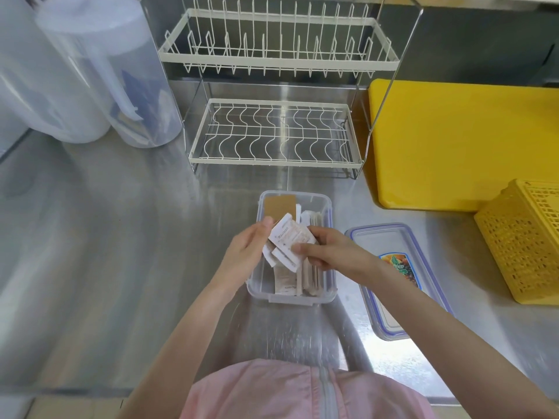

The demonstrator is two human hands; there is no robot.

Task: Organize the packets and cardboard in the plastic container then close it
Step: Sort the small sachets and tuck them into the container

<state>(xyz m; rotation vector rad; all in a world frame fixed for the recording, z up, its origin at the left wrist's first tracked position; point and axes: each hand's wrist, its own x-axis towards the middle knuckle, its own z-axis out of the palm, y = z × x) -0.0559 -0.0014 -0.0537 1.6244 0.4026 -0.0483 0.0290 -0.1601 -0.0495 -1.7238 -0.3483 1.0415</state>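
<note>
A clear plastic container (328,285) stands open on the steel counter in front of me. A brown cardboard piece (279,205) stands at its far left end, and more packets (286,279) and flat pieces stand along its right side. Both hands hold a small bunch of white packets (289,240) just above the container. My left hand (246,252) grips the bunch from the left, my right hand (326,252) from the right. The container's lid (390,237), clear with a blue rim and a fruit sticker, lies flat to the right.
A white two-tier wire dish rack (275,137) stands behind the container. Two translucent jugs (99,71) are at the back left. A yellow cutting board (459,140) lies at the right, with a yellow perforated basket (523,240) in front of it.
</note>
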